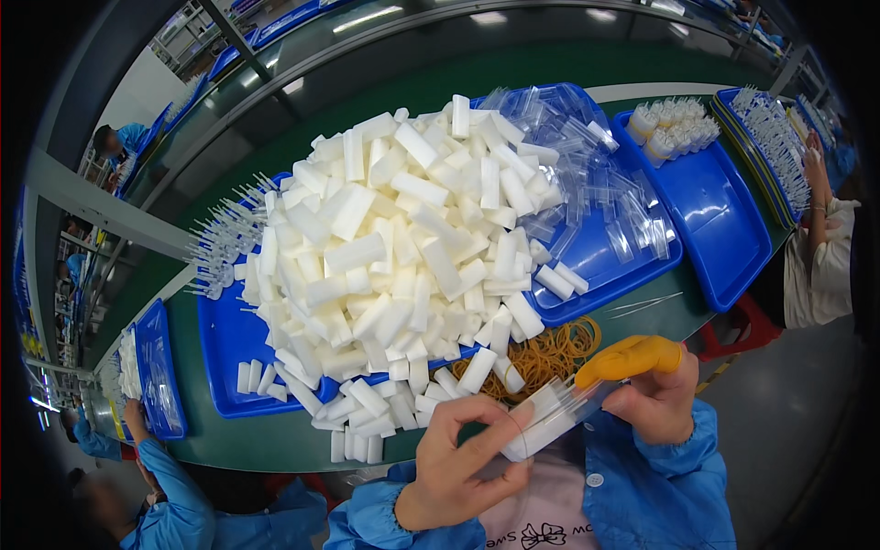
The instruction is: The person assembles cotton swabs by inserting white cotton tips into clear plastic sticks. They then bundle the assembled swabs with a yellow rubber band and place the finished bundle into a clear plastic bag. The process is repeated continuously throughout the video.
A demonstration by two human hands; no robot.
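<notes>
A small clear bag (555, 417) is held closed between the left hand (458, 463) and the right hand (655, 390) above the worktop (275, 440) edge, while a large heap of white blocks (394, 257) is left unpacked.

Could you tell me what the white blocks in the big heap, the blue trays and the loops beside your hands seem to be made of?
White blocks: probably foam, matte, soft-edged, loosely heaped.
Blue trays: moulded plastic, glossy, with lamp glare on the bare floor.
Loops: likely rubber bands, thin, tan, tangled.
</notes>
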